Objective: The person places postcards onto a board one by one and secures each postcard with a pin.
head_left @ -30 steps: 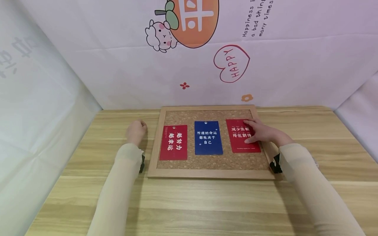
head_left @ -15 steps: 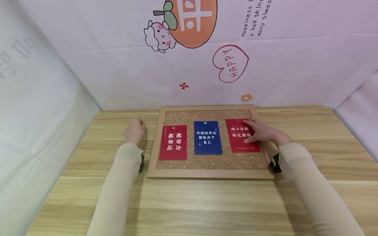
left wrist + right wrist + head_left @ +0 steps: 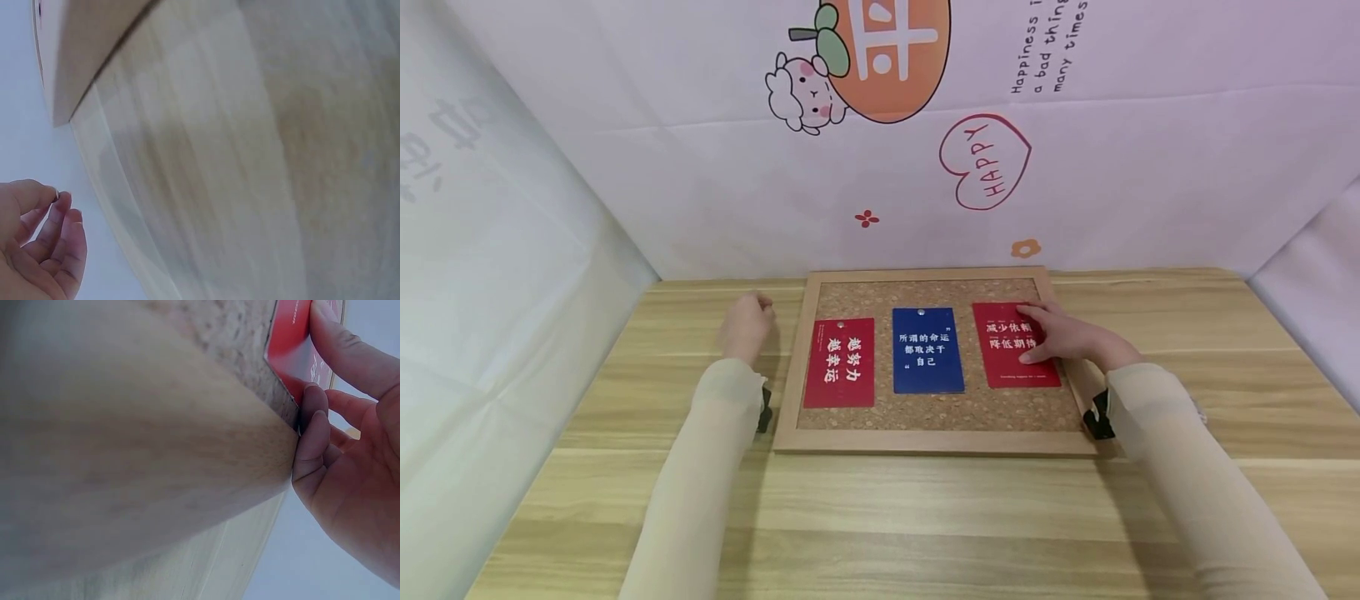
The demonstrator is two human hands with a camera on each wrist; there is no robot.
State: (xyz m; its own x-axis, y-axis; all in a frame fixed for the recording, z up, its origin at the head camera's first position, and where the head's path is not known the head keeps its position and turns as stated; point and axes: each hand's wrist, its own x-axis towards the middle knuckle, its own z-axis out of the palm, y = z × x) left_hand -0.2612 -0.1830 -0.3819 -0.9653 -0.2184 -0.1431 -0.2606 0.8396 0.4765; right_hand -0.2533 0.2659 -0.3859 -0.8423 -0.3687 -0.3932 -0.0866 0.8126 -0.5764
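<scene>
A wood-framed cork board (image 3: 925, 421) lies on the table. On it are a red card (image 3: 840, 363) at left, a blue card (image 3: 928, 351) in the middle and another red card (image 3: 1017, 346) at right. My right hand (image 3: 1071, 339) rests over the right card's edge, thumb and a finger spread on its face. In the right wrist view, other fingers lie against the wooden frame (image 3: 275, 425). My left hand (image 3: 747, 325) is just left of the board, apart from it. Its thumb and forefinger pinch a tiny shiny thumbtack (image 3: 57, 195), mostly hidden by the fingertips.
Silvery tack heads show at the top of the left and blue cards. Bare wood-grain table (image 3: 925, 525) extends in front and to both sides. A white printed cloth (image 3: 737, 192) stands close behind the board.
My left hand has turned slightly and moved a little up, away from the person. The right hand and the cards keep their places on the board.
</scene>
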